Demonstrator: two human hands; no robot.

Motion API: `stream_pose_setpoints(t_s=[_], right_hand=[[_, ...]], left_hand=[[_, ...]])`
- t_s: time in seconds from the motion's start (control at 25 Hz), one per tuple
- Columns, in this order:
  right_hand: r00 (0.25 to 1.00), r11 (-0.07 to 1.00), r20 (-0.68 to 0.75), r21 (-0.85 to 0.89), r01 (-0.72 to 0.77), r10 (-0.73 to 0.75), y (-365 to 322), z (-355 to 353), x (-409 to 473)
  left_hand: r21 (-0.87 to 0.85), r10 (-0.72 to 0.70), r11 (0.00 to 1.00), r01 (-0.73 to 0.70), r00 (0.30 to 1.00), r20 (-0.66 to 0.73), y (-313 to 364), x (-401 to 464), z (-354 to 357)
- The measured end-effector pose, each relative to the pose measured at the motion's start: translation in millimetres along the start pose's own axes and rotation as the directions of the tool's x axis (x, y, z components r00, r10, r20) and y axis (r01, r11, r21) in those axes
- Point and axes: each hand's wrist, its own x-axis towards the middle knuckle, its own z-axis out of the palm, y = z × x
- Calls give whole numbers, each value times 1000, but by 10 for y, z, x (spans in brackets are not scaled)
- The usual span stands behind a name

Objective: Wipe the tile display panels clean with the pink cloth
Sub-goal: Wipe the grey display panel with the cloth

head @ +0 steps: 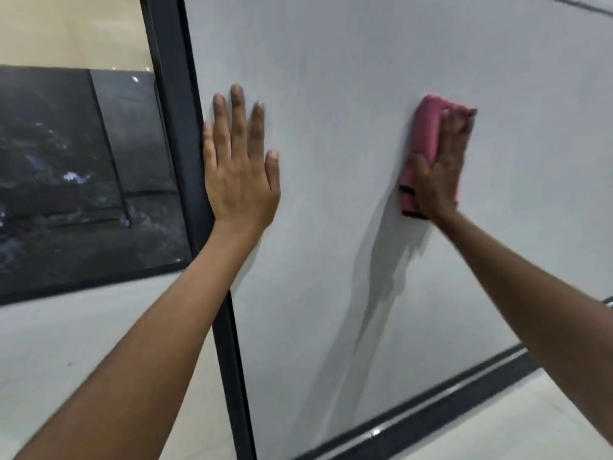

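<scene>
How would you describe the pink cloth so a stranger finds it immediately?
Look at the large pale grey panel right of the black frame. The right hand presses a folded pink cloth flat against it. It is the only pink thing there.

Both my bare arms reach forward and up. My left hand (239, 167) is flat, palm away from me, fingers straight and slightly spread, pointing up. My right hand (439, 167) is also flat, fingers together and extended upward, thumb out to the left.
</scene>
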Motion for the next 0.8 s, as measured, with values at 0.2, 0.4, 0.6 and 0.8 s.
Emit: stream_pose_setpoints(t_s=[0.2,0.4,0.6,0.8], right_hand=[[144,259,526,150,954,-838,-352,355,-1196],[625,650,273,-1,760,-731,-53,95,33],[969,962,-86,171,-214,231,-88,-383,1814],[735,737,40,46,675,-676,-990,305,1250]], left_hand=[[115,42,992,-45,999,31,-25,-12,52],[-89,-93,992,89,995,-43,225,389,22],[68,-47,996,49,999,-27,193,518,116],[-107,-92,991,81,991,-101,162,436,106]])
